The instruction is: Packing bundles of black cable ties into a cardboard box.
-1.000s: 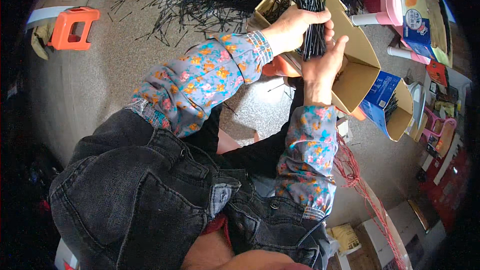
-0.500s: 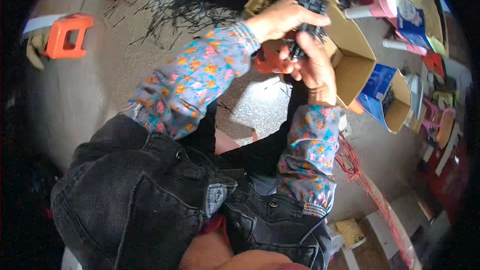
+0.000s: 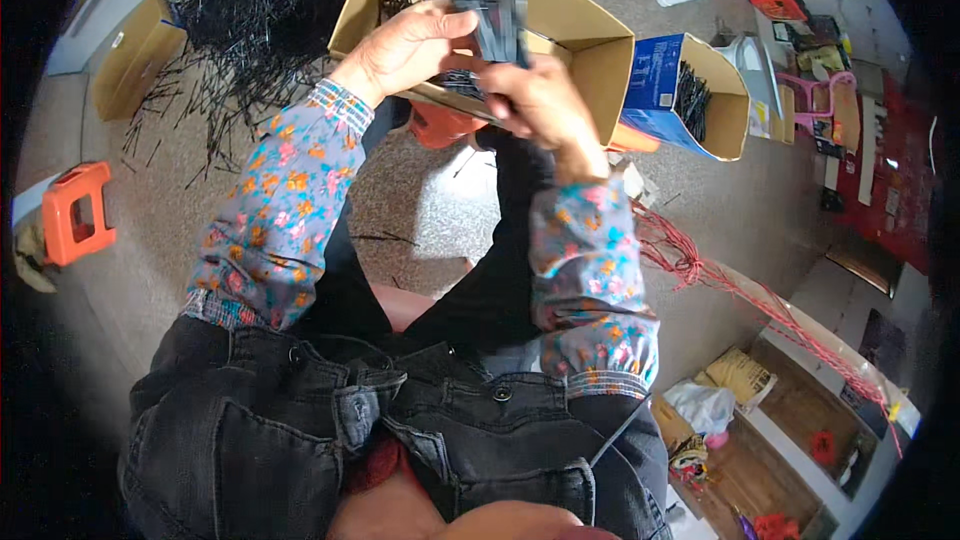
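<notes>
Above an open cardboard box [image 3: 608, 90], my left hand [image 3: 405, 48] is closed round a bundle of thin black plastic pieces [image 3: 492, 15], its thumb lying across the front. The bundle stands roughly upright, and its top is blurred. My right hand [image 3: 548, 105] has its fingers curled in at the bundle's lower end, gripping there. More thin black pieces [image 3: 462, 82] lie in the box beneath my hands. What exact kind of pieces they are, I cannot make out.
Loose black pieces [image 3: 255, 35] are heaped on the floor at the far left. A blue carton [image 3: 655, 75] with black pieces stands right of the box. An orange stool [image 3: 75, 215] is at left, an orange support [image 3: 440, 125] under the box. Red cords [image 3: 685, 255] run along the right.
The view has shifted, so the box and hands appear farther left. My right hand has turned from a half-open palm beside the bundle to curled fingers at its lower end.
</notes>
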